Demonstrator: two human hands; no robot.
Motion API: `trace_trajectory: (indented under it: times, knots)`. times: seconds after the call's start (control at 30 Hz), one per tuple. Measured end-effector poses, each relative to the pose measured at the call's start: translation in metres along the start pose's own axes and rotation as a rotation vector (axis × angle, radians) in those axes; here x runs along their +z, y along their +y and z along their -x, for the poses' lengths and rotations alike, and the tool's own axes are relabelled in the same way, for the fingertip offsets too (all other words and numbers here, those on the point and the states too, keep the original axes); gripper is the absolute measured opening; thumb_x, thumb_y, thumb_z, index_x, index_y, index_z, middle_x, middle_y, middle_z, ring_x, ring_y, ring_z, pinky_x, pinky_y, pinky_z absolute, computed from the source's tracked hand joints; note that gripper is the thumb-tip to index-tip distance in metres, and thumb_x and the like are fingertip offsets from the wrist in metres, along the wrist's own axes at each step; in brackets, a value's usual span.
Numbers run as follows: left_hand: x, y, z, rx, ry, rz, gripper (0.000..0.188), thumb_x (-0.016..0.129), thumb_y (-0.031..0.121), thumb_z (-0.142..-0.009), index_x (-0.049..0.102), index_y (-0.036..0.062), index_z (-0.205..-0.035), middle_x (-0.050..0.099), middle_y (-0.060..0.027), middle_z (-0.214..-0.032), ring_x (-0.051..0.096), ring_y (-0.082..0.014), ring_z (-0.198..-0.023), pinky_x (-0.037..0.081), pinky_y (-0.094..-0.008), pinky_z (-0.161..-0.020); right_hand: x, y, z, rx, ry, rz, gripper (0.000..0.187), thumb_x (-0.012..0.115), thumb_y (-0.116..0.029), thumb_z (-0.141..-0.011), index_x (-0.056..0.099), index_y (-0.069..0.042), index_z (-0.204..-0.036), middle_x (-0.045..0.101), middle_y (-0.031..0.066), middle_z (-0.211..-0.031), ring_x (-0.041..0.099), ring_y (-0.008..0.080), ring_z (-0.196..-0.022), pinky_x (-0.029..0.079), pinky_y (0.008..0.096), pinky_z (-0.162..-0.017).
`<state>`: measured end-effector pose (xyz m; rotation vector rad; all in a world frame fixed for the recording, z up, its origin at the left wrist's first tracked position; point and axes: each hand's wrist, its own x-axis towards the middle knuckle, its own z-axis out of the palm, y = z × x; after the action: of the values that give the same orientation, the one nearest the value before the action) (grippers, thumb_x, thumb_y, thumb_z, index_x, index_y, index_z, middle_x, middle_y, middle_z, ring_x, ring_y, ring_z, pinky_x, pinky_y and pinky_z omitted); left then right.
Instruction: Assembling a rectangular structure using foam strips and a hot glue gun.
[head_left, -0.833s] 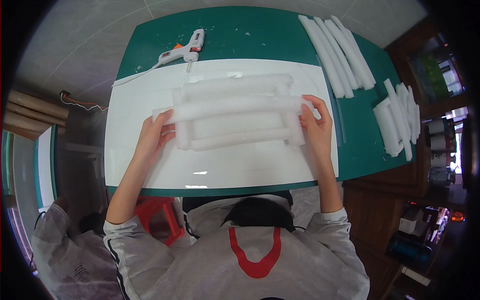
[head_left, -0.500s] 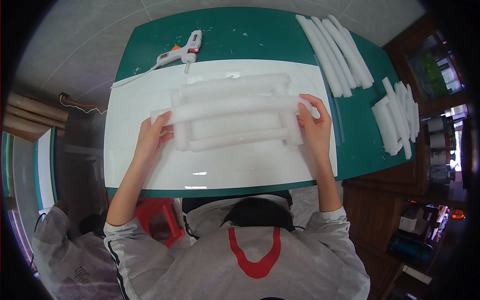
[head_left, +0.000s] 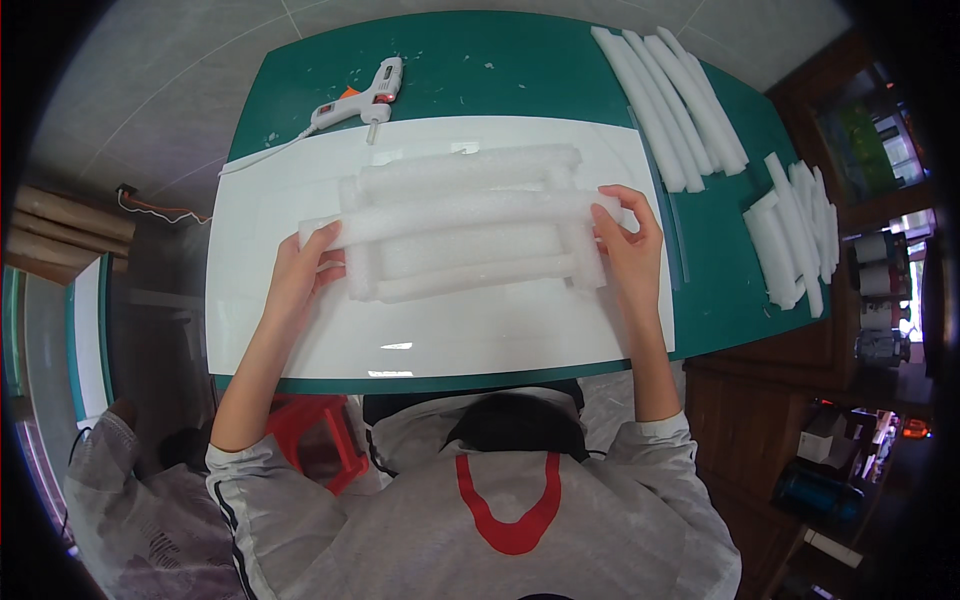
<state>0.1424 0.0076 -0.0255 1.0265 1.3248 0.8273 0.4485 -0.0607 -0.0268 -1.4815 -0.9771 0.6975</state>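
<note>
A: Quick status. Where's the strip (head_left: 460,213)?
B: Laid L–R across the foam frame (head_left: 588,262), over the board (head_left: 450,340). L hand (head_left: 303,262) pinches one end, thumb on top; R hand (head_left: 628,235) has the other end btwn thumb & fingers. Both grips closed on it.
A: Touching the frame or just above?
B: Can't tell from this angle. It sticks out past the frame on both sides tho.
A: What's done?
B: Frame basics, I'd say: back rail (head_left: 470,168), front rail (head_left: 480,276) & side pcs (head_left: 361,265) all in place. Can't tell if they're glued.
A: And left?
B: Strip's in hand, so prob. not fixed yet.
A: Spares?
B: Plenty. Long pcs (head_left: 700,110) at back R of the green table (head_left: 530,85), short pcs (head_left: 794,235) further R & nearer. Both lots well apart from the frame, unused AFAICT.
A: Glue gun (head_left: 365,103)?
B: Back L, by the board's rear edge. No hand on it.
</note>
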Motion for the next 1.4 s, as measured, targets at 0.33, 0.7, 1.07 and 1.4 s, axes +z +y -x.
trace_trajectory:
  times: [0.33, 0.7, 1.07, 1.4]
  knots:
    - [0.0, 0.0, -0.001, -0.001, -0.001, 0.014, 0.041, 0.054, 0.031, -0.076, 0.049, -0.0029, -0.098, 0.053, -0.0062, -0.084, 0.05, -0.0097, -0.07, 0.043, -0.0204, -0.06, 0.0, -0.004, 0.0, 0.129, 0.017, 0.012, 0.043, 0.061, -0.009, -0.073, 0.039, -0.011, -0.11, 0.037, 0.0093, -0.103, 0.054, 0.011, -0.065, 0.044, 0.0212, -0.056]
    - [0.001, 0.0, -0.001, 0.001, -0.029, 0.053, 0.039, 0.054, 0.028, -0.077, 0.049, -0.0034, -0.099, 0.054, -0.0061, -0.083, 0.05, -0.0094, -0.071, 0.043, -0.0201, -0.062, 0.001, -0.004, 0.0, 0.183, 0.009, -0.036, 0.044, 0.061, -0.011, -0.073, 0.038, -0.011, -0.11, 0.036, 0.0093, -0.104, 0.053, 0.0123, -0.068, 0.043, 0.0233, -0.058]
    - [0.004, -0.003, -0.001, 0.008, -0.056, 0.18, 0.037, 0.053, 0.024, -0.078, 0.047, -0.0048, -0.1, 0.053, -0.0082, -0.09, 0.051, -0.0112, -0.079, 0.043, -0.0209, -0.068, 0.002, 0.002, -0.001, 0.173, 0.026, -0.088, 0.039, 0.061, -0.01, -0.074, 0.041, -0.01, -0.108, 0.038, 0.0085, -0.102, 0.051, 0.0101, -0.068, 0.043, 0.0211, -0.058]
    - [0.001, -0.007, -0.006, 0.021, -0.05, 0.2, 0.032, 0.053, 0.021, -0.078, 0.048, -0.0045, -0.097, 0.053, -0.008, -0.091, 0.051, -0.0108, -0.081, 0.042, -0.0214, -0.069, 0.002, 0.003, -0.002, 0.19, 0.007, -0.128, 0.038, 0.06, -0.009, -0.074, 0.041, -0.01, -0.107, 0.04, 0.0065, -0.097, 0.051, 0.0101, -0.069, 0.043, 0.0207, -0.058]
